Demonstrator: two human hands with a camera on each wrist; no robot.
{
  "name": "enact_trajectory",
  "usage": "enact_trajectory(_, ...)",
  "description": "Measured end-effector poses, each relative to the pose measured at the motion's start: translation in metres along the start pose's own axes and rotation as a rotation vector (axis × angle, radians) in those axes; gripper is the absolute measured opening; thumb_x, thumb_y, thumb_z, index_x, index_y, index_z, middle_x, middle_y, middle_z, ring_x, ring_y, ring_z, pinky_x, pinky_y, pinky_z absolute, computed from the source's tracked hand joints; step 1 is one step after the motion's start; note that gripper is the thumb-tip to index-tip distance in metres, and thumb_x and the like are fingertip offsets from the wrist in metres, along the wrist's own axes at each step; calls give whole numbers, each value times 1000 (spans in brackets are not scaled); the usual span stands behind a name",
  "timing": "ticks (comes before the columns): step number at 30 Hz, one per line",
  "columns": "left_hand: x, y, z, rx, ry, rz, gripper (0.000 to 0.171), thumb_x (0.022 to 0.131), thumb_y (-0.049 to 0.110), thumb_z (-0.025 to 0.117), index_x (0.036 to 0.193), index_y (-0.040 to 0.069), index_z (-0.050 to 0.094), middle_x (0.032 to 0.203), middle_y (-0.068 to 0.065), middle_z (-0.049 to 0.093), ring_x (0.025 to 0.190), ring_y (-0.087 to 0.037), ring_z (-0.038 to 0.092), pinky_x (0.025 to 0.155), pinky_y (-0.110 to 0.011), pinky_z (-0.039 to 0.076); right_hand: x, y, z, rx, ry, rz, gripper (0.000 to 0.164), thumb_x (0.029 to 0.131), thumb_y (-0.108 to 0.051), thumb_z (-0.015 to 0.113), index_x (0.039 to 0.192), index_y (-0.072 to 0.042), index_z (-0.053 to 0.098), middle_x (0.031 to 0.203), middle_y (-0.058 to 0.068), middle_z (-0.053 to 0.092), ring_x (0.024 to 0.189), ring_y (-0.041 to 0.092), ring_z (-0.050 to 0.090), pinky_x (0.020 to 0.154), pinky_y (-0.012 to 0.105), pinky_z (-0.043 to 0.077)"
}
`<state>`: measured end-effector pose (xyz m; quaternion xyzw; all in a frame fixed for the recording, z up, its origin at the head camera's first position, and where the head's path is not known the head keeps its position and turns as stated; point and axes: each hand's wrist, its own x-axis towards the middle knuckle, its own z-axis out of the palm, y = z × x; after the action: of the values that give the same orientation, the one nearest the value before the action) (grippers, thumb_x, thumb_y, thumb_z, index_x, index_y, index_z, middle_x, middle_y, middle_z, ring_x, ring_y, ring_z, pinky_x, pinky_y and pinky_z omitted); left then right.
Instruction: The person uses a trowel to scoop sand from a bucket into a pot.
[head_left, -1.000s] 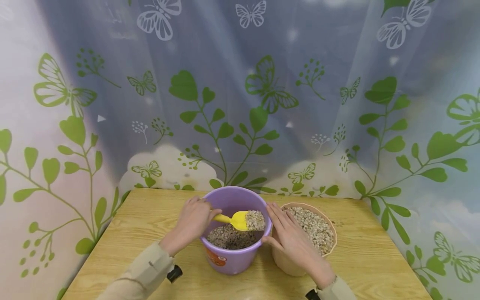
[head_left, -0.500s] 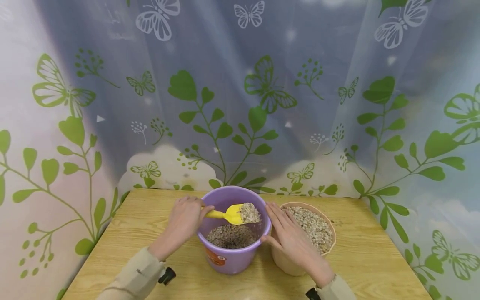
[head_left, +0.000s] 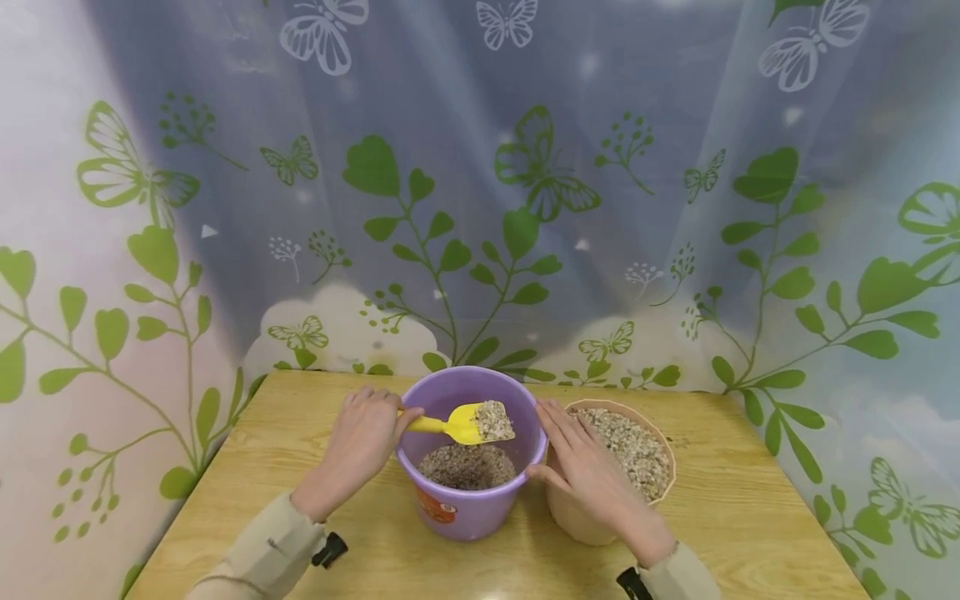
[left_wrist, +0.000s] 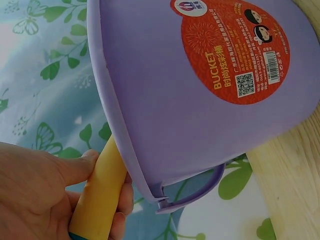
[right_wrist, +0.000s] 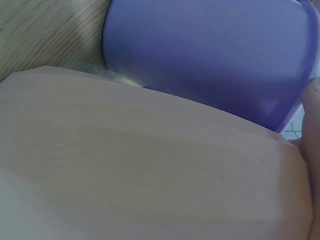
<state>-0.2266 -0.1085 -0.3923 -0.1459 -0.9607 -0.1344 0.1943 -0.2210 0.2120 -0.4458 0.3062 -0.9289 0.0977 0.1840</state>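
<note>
In the head view my left hand (head_left: 358,437) grips the handle of a yellow toy shovel (head_left: 462,425), thumb along one side and fingers curled round it. The blade, with pale gravel (head_left: 494,421) heaped at its tip, is held inside the mouth of a purple bucket (head_left: 487,512). Darker gravel (head_left: 465,467) covers the bucket's bottom. My right hand (head_left: 588,467) has its fingers straight, fingertips right at the bucket's right rim, palm over the near edge of a beige pot (head_left: 573,517). In the left wrist view the yellow handle (left_wrist: 100,190) crosses just behind the bucket's rim.
The beige pot, filled with pale gravel (head_left: 633,458), stands close to the bucket's right. Both are on a wooden table (head_left: 322,408). A curtain (head_left: 465,250) with butterflies and leaves hangs behind it. The bucket's handle (left_wrist: 200,192) hangs at its side.
My left hand has drawn the loaded shovel leftward and slightly up within the bucket's mouth, mostly in the first half second. The right hand has stayed at the rim.
</note>
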Motion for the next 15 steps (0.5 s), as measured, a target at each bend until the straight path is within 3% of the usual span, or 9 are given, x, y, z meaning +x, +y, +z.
enact_trajectory(3,0,-1,-2,5,-4,0,30,95,31,71,87,2,75,78,-8,68,74,-23,54,70,-35,42,-3,2,-3,0,16,-1,88,99,-66,35,155,3,32,161,21,31,147,37,34,115,59,29)
enact_trajectory(9,0,0,-4,-5,-9,-1,30,95,31,71,91,2,76,80,-8,69,76,-23,55,71,-36,44,-19,15,-18,19,36,65,82,98,-52,56,156,1,31,161,20,32,146,41,34,114,63,28)
enact_trajectory(15,0,-1,-3,-3,16,19,30,94,31,72,87,2,75,77,-7,67,74,-23,53,70,-35,41,-47,44,-31,-27,89,136,79,98,-51,57,153,3,36,155,24,40,141,43,39,109,65,31)
